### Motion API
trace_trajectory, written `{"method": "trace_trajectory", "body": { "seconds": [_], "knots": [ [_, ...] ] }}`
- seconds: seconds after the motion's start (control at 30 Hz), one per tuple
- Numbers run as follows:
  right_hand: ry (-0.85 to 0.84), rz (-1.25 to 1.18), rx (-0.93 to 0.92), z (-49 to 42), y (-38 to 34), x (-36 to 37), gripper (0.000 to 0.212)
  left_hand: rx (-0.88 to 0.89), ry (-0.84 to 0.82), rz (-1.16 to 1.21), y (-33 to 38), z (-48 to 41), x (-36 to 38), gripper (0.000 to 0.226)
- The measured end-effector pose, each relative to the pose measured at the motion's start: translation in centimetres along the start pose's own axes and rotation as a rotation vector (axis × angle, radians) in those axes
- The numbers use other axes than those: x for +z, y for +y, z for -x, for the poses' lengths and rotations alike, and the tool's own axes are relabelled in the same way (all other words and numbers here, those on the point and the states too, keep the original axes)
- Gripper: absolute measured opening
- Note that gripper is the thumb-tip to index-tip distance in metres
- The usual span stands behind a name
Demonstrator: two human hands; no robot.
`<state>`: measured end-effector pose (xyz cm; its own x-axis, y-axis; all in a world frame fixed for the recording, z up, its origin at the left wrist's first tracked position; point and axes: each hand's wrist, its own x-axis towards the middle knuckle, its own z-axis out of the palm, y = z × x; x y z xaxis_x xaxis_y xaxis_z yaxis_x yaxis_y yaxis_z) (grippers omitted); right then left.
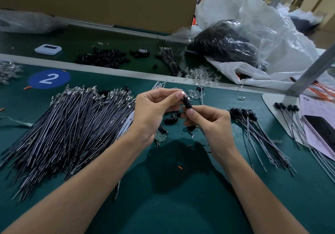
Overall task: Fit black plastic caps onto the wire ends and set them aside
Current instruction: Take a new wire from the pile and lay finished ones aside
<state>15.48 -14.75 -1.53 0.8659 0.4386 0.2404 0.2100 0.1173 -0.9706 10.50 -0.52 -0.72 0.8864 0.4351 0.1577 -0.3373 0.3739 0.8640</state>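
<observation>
My left hand (pixel 154 110) and my right hand (pixel 210 125) meet above the green table (pixel 181 197). Between them is a black plastic cap (pixel 186 103) with a clear wire tip showing at its upper end. My left fingertips pinch that upper end, and my right thumb and fingers pinch the cap's lower end. A big heap of uncapped grey wires (pixel 68 125) lies to the left. Capped wires (pixel 253 128) lie in a pile to the right. A few loose black caps (pixel 171 118) sit under my hands.
Farther back lie a pile of black caps (pixel 103 58), a tape roll (pixel 143 52), a tied wire bundle (pixel 170 60), clear LEDs (pixel 203 76) and a plastic bag of black parts (pixel 224 43). A cardboard box (pixel 101 0) stands behind. Papers (pixel 319 121) lie right.
</observation>
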Motion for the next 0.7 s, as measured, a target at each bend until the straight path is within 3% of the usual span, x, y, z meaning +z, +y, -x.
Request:
{"method": "trace_trajectory", "body": {
  "seconds": [0.7],
  "knots": [
    [-0.005, 0.038, 0.001, -0.04, -0.1, 0.12, 0.013, 0.033, -0.072, -0.105, -0.19, -0.39, -0.37, 0.015]
  ]
}}
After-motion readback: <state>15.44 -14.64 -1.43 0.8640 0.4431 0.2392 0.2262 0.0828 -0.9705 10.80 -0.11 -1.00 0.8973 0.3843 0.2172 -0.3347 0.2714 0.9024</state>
